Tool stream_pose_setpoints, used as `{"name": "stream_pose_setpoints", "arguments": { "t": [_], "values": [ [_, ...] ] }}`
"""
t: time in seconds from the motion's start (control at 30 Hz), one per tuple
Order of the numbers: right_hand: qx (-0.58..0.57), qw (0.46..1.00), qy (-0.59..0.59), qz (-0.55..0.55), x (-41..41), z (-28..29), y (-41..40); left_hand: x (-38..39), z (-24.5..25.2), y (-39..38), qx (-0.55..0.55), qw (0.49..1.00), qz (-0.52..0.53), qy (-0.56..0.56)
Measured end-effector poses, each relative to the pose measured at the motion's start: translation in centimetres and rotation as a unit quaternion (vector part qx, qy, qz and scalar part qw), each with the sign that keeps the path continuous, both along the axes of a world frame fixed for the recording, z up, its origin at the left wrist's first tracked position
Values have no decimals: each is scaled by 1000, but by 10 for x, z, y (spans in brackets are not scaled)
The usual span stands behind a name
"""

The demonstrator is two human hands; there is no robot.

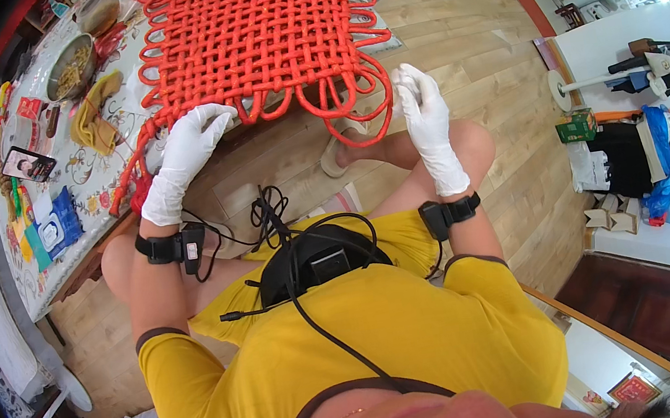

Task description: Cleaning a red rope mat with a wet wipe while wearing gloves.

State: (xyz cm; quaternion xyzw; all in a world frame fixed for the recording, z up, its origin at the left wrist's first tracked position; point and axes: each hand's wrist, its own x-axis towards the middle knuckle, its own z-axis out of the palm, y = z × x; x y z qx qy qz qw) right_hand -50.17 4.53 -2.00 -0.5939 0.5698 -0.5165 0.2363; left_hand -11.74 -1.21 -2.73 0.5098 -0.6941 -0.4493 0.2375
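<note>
A woven mat of thick red cord (252,36) lies on the table's corner, with small loops along its sides. Larger slack loops (339,104) hang from its near right edge. My left hand (185,156), in a white glove, is curled at the near left corner, beside a bundle of red cord (135,162). Whether its fingers grip any cord is hidden. My right hand (424,115), also gloved in white, is raised just right of the slack loops. Its fingers are bent inward, and the blurred fingertips do not show whether they pinch anything.
On the flowered tablecloth (93,180) are a metal bowl of food (72,69), a mustard cloth (97,116), a phone (28,164) and a wipes pack (58,226). Black cables (272,217) hang over my lap from a black pouch (316,262). Bags (659,166) stand at right.
</note>
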Motion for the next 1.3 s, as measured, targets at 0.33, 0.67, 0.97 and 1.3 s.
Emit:
{"name": "stream_pose_setpoints", "arguments": {
  "t": [0.33,0.67,0.97,1.3],
  "values": [
    [-17,929,370,2,16,-23,-48,-5,1,6,-49,999,20,1],
    [264,959,67,72,-2,-53,-79,-8,5,5,-39,999,10,-31],
    [326,869,-370,49,-4,-65,-78,-9,5,6,-52,997,6,-48],
    [43,987,127,-88,24,-27,-38,-32,11,9,-106,991,-2,79]
  ]
}}
